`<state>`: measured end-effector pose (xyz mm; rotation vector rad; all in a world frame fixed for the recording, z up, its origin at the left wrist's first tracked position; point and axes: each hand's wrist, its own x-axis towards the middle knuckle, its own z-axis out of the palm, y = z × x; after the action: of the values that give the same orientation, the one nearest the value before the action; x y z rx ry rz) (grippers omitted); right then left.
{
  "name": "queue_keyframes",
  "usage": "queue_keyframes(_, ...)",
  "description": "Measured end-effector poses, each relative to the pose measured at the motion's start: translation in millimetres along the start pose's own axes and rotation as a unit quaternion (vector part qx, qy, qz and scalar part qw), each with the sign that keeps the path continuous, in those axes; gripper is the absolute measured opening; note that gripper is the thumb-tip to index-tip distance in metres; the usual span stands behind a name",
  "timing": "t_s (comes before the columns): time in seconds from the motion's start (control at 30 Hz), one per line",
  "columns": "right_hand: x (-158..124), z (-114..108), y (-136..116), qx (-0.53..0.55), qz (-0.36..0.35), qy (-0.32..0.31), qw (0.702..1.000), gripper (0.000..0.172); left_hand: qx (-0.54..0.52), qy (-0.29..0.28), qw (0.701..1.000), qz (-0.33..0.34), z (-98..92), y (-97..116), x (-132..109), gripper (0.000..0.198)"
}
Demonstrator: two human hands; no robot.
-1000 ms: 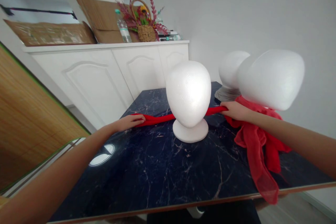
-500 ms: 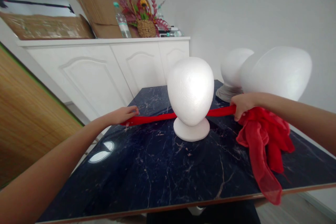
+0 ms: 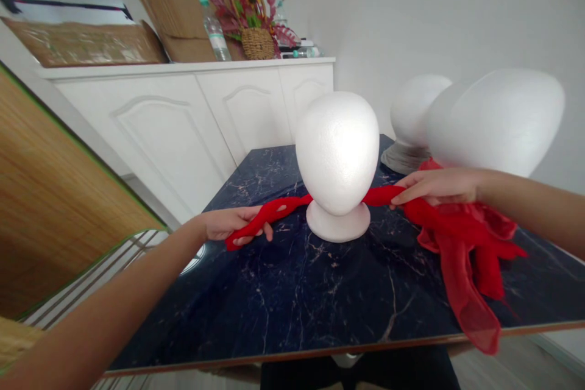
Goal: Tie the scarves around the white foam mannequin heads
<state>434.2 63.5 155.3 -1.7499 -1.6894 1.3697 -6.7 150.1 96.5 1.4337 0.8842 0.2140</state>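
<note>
A white foam mannequin head (image 3: pixel 338 149) stands upright on its round base on the dark marbled table (image 3: pixel 283 298). Behind its neck runs a narrow folded red scarf (image 3: pixel 273 209), coming out on both sides. To the left, my left hand (image 3: pixel 231 224) holds the short end, with the cloth lying across its fingers. My right hand (image 3: pixel 432 186) grips the scarf to the right of the neck between thumb and fingers. Below that hand, crumpled red sheer cloth (image 3: pixel 468 304) droops over the table's front edge; whether it is all one piece I cannot tell.
Two more foam heads, a near one (image 3: pixel 498 119) and a farther one (image 3: pixel 414 109) with grey cloth (image 3: pixel 402 158) at its base, stand at the right. A white cabinet (image 3: pixel 159 128) carrying cardboard, a water bottle (image 3: pixel 214 30) and a flower basket (image 3: pixel 258 42) is behind. Wooden panel (image 3: pixel 59 183) at left.
My left hand has moved right and nearer to me, and the scarf end now lies across its fingers. My right hand has turned flatter over the scarf. The camera view has shifted slightly.
</note>
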Motion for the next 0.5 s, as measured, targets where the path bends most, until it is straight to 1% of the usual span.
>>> queue_keyframes(0.03,1.1,11.9,3.3,0.088,0.021,-0.028,0.995,0.018,-0.027,-0.008,0.999,0.023,9.7,-2.5,3.3,0.084)
queue_keyframes(0.07,2.7,24.9,5.9,0.165,0.036,-0.057,0.984,0.017,-0.049,-0.019,0.998,0.039,21.4,-3.9,7.0,0.089)
queue_keyframes(0.1,4.6,38.7,7.7,0.226,0.032,-0.072,0.971,0.017,-0.067,-0.023,0.996,0.055,35.0,-4.1,11.0,0.091)
queue_keyframes(0.13,6.7,52.8,8.7,0.272,0.029,-0.080,0.958,0.016,-0.086,-0.003,0.993,0.082,50.2,-3.6,15.2,0.089)
queue_keyframes(0.2,11.4,81.0,8.1,0.341,0.033,-0.066,0.937,0.014,-0.113,0.063,0.984,0.121,83.1,-1.3,24.0,0.072)
queue_keyframes(0.27,15.7,106.6,4.6,0.395,0.036,-0.039,0.917,0.013,-0.122,0.130,0.974,0.142,114.0,0.8,32.8,0.052)
queue_keyframes(0.3,17.4,117.8,2.1,0.421,0.037,-0.032,0.906,0.013,-0.117,0.148,0.971,0.149,126.9,1.4,37.1,0.048)
queue_keyframes(0.33,18.9,127.5,-0.6,0.447,0.034,-0.029,0.893,0.012,-0.108,0.153,0.970,0.157,137.3,1.6,41.1,0.047)
queue_keyframes(0.37,19.9,135.8,-3.4,0.471,0.030,-0.030,0.881,0.011,-0.096,0.149,0.970,0.168,145.0,1.6,44.9,0.048)
queue_keyframes(0.43,20.9,148.3,-8.3,0.511,0.017,-0.032,0.859,0.010,-0.059,0.139,0.969,0.196,153.3,1.0,51.4,0.050)
queue_keyframes(0.5,20.4,156.8,-11.2,0.526,-0.010,-0.035,0.850,0.011,0.023,0.164,0.961,0.220,154.8,1.2,55.7,0.047)
